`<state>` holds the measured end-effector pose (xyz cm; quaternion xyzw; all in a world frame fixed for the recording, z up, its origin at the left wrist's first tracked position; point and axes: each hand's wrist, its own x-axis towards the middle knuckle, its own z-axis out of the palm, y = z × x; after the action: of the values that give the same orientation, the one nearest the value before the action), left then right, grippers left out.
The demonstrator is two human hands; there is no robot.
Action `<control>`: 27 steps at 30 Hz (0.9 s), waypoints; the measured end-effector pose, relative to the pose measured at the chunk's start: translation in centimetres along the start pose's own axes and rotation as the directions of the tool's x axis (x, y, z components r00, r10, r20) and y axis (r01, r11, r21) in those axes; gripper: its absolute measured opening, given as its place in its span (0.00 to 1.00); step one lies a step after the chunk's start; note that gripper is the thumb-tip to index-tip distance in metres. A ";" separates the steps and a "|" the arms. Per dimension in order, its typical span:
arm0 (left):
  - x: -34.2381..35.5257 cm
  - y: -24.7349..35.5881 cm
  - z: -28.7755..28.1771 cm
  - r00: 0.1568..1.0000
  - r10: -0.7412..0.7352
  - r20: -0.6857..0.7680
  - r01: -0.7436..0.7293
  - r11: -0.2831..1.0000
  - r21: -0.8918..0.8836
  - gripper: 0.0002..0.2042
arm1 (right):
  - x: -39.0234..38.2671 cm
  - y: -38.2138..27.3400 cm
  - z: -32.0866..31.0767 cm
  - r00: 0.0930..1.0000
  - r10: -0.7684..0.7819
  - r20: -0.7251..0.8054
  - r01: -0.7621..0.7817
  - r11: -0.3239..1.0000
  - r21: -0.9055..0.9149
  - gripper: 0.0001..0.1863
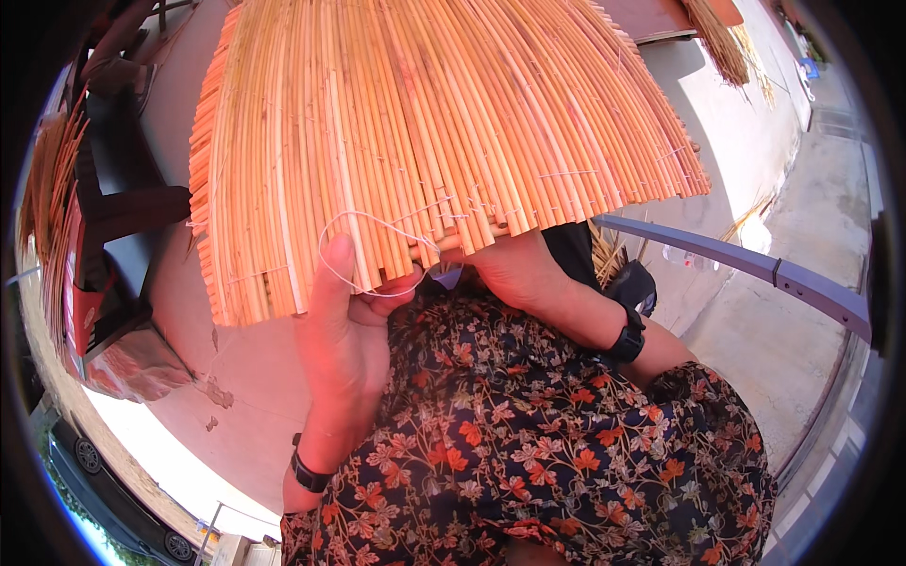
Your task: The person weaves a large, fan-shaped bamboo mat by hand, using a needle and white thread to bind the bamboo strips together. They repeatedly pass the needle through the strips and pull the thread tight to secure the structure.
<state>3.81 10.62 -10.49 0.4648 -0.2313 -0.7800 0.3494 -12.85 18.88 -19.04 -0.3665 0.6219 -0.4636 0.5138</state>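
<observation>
A mat of thin orange-tan reeds (425, 113) laid side by side spreads over my lap, its near edge uneven. My left hand (344, 325) pinches that edge, thumb on top and the other fingers bent beneath. Around the thumb, a loop of thin white thread (392, 226) curves over the reeds. Short stitches of thread cross the reeds near the edge. To the right, my right hand (524, 269) reaches under the mat beside a crosswise reed rod (453, 242). Its fingers are hidden by the mat, so what they hold does not show.
A grey-purple metal bar (727, 250) runs out to the right. Dark furniture (142, 203) stands at the left, beside a bundle of loose reeds (52, 189). Another reed bundle (717, 42) hangs at the upper right. A dark car (118, 495) is at the lower left.
</observation>
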 end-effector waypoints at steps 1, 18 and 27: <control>0.0 -0.1 0.1 1.000 0.003 -0.001 -0.003 1.000 -0.003 0.20 | 0.1 0.2 0.0 1.000 -0.017 0.006 0.018 0.997 -0.077 0.20; 0.8 -1.1 -0.5 0.999 -0.020 -0.035 0.021 1.000 0.021 0.18 | -1.6 -3.3 0.8 0.969 0.201 0.144 -0.247 0.785 0.567 0.14; 1.4 -1.5 -0.5 0.999 -0.039 -0.025 0.039 0.999 0.008 0.18 | -1.2 -4.4 0.9 0.915 0.336 0.223 -0.393 0.622 0.678 0.09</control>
<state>3.33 10.51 -12.60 0.4804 -0.2213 -0.7798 0.3350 -11.84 18.54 -14.48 -0.0232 0.4363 -0.5388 0.7203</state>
